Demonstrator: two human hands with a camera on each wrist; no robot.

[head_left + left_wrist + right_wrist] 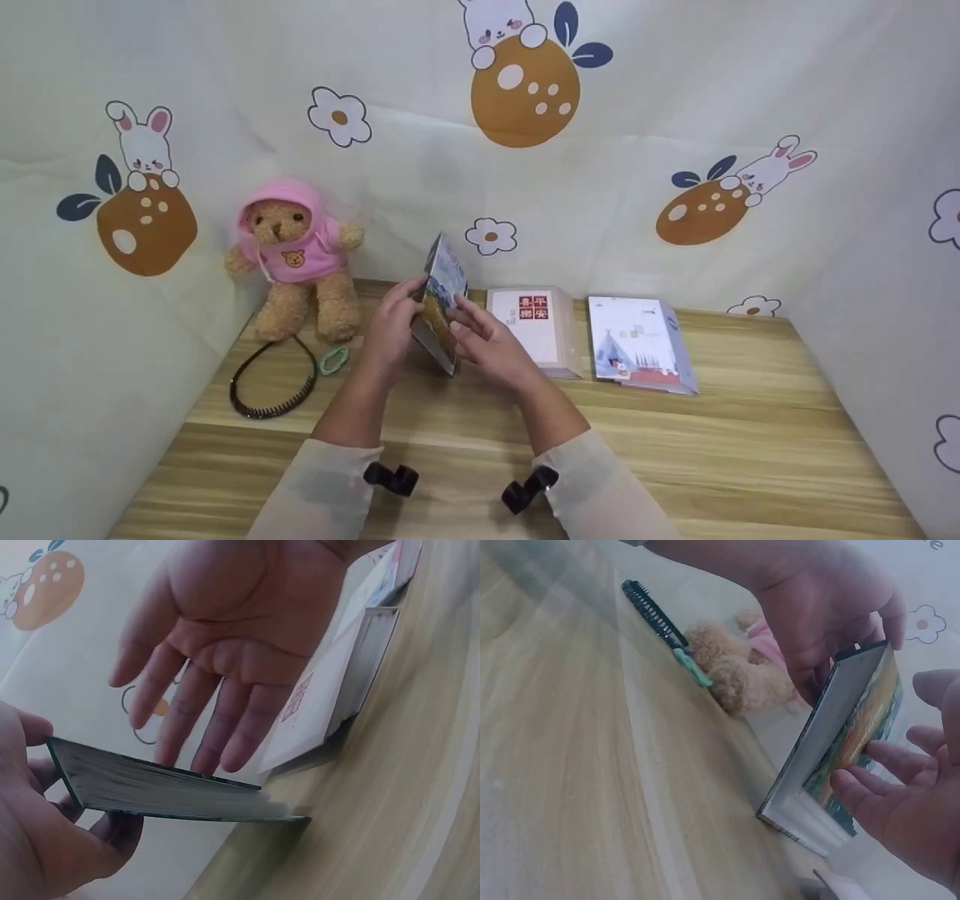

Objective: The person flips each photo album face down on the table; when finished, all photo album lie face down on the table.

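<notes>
A hardcover book (448,274) with a painted blue, green and yellow cover stands steeply tilted on its lower edge, near the middle of the table. My left hand (388,330) grips it along one side, thumb on one cover and fingers on the other, as the left wrist view shows. Against the opposite cover rest the nearly straight fingertips of my right hand (919,795), its palm turned toward the book. The page block (172,787) shows between the covers, which spread slightly apart at the lower end.
A teddy bear (296,259) in a pink hoodie sits at the back left. Before it lie a dark toothed headband (274,410) and a green hair tie (334,361). Two thick books, one white with red characters (521,341) and one with a tent picture (634,337), lie at the right.
</notes>
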